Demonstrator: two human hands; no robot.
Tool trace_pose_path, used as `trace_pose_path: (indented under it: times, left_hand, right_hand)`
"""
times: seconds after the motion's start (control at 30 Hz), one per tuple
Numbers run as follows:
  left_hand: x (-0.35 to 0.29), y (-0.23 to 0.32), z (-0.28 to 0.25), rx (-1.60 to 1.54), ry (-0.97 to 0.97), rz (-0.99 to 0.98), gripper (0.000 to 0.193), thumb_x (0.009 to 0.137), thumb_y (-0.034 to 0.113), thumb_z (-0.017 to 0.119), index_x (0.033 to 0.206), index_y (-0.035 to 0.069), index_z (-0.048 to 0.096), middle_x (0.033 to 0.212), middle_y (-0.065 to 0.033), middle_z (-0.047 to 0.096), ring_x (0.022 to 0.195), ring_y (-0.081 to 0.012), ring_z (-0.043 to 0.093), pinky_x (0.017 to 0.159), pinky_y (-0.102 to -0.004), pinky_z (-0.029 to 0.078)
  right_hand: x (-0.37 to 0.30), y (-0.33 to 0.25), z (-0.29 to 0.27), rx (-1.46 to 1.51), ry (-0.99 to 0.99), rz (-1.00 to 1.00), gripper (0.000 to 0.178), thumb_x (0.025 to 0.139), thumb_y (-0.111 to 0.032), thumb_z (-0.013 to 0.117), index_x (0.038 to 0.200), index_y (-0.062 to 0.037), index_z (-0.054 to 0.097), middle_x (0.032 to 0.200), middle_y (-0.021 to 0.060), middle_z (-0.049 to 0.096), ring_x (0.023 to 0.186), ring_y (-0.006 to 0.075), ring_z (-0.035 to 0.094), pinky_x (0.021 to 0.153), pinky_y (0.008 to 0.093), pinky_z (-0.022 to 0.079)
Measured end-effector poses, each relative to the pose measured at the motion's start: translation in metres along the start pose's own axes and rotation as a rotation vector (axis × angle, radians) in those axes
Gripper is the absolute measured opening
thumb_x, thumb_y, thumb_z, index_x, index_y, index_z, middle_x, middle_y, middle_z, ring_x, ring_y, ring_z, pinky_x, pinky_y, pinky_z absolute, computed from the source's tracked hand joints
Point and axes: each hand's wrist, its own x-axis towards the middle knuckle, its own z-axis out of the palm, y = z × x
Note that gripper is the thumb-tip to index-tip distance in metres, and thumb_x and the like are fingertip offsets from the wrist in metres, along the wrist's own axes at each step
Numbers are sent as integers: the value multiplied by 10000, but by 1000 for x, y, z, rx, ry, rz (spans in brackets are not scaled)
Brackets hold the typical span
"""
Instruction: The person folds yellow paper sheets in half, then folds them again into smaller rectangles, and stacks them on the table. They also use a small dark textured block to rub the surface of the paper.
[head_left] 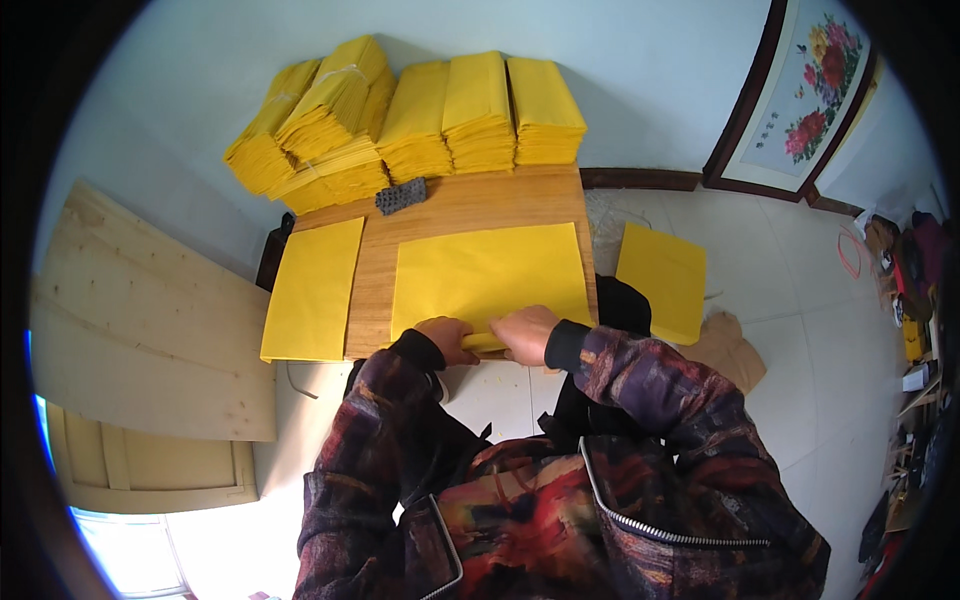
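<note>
A wide yellow paper sheet (490, 270) lies on the wooden table in front of me. Both hands are at its near edge, close together at the table's front. My left hand (447, 338) has its fingers closed on the edge, which looks bent or folded over there. Gripping the same edge just to the right is my right hand (527, 334), its fingers curled and partly hidden. A strip of yellow paper shows between the two hands. Whether the sheet is one layer or several, I cannot tell.
Folded yellow paper stacks (480, 110) line the back of the table (480, 195), some tied. A dark grey bumpy block (401, 196) sits before them. More yellow paper lies at left (312, 290) and beyond the right edge (660, 283). A wooden board (150, 320) leans at left.
</note>
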Motion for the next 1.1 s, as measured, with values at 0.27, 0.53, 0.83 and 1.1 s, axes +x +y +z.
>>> trace_pose_path:
  times: [0.27,0.53,0.83,1.1]
  left_hand:
    - [-10,12,19,107,179,-156,304,723,318,709,910,86,654,874,-158,677,863,-336,650,760,-446,507]
    - [-16,12,21,226,390,-24,304,717,296,700,935,96,631,859,-116,679,862,-311,655,747,-424,506]
    - [-16,6,17,-33,148,71,327,687,270,696,950,87,631,893,-182,667,880,-360,641,769,-448,504]
    - [-21,23,23,147,299,-142,249,730,218,669,957,115,654,930,-126,682,924,-329,651,794,-428,509]
  right_hand:
    - [-5,5,0,-113,73,-24,258,707,-159,688,872,20,604,846,214,656,833,386,640,710,470,508]
    - [2,6,-22,314,-278,-39,373,696,-207,684,982,27,631,911,253,654,888,394,634,752,428,508]
    - [-16,-5,-6,-317,255,-42,314,700,-146,704,935,7,564,863,226,642,865,404,626,746,471,494]
    - [-13,-5,-19,-44,-12,-15,362,672,-157,710,961,-8,551,899,257,635,894,424,609,770,472,493]
